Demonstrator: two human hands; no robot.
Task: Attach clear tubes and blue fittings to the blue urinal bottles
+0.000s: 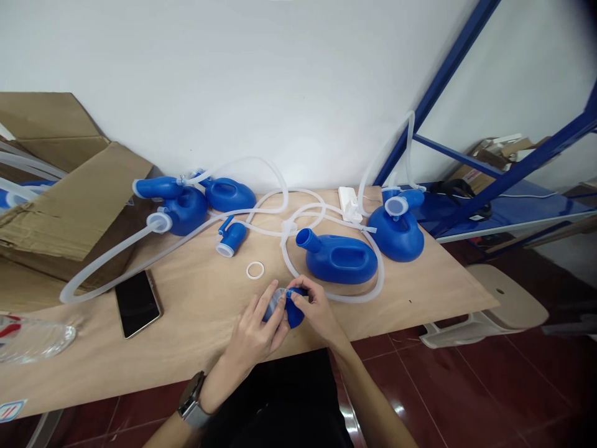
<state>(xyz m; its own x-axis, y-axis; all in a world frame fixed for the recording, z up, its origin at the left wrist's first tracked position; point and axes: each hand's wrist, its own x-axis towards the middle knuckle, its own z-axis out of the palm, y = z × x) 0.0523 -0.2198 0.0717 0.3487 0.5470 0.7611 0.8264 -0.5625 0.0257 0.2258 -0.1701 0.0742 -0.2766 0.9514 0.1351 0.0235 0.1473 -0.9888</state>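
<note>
Nearest is black shirt (pixel 280 398). At 12 o'clock, above wooden table (pixel 196 330), left hand (pixel 254 330) and right hand (pixel 314 308) are together, clamped on small blue bottle (pixel 295 316) between them; fingers hide its long axis, I cannot tell it.

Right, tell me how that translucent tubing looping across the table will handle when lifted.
The translucent tubing looks soft and floppy, since it lies in loose curves around the blue plastic bottle. It is probably light for its length. The loop rising beside the right-hand blue bottle suggests some springiness, so it may not hang completely limp.
</note>
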